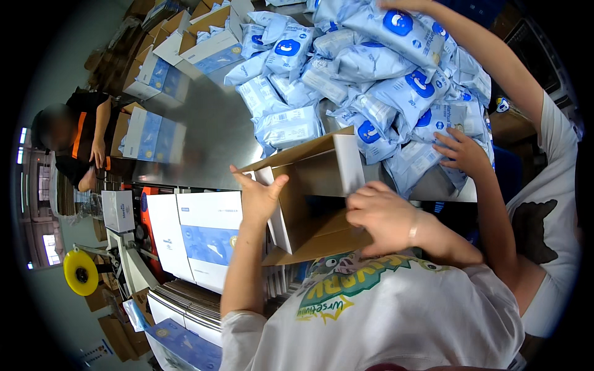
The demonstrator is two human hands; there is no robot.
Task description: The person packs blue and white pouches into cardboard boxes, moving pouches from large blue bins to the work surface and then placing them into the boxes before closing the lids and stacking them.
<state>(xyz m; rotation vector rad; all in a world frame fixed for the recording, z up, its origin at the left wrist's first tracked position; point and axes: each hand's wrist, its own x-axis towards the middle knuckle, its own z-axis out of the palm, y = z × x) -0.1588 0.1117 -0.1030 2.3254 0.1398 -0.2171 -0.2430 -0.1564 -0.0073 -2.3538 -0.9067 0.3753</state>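
In front of me is a cardboard box, brown inside and white outside, its flaps standing out and a dark gap showing through it. My left hand holds its left side, thumb and forefinger apart around the edge; the other fingers are partly hidden. At the right side, next to a white flap, my right hand is closed on the box with fingers curled. Beyond the box lies a big heap of pale blue soft packs with dark blue patches.
A metal table carries the heap and several filled cartons at its far left. A co-worker's hand touches packs at right. Another person stands far left. White-and-blue boxes and flat cardboard are stacked by my left arm.
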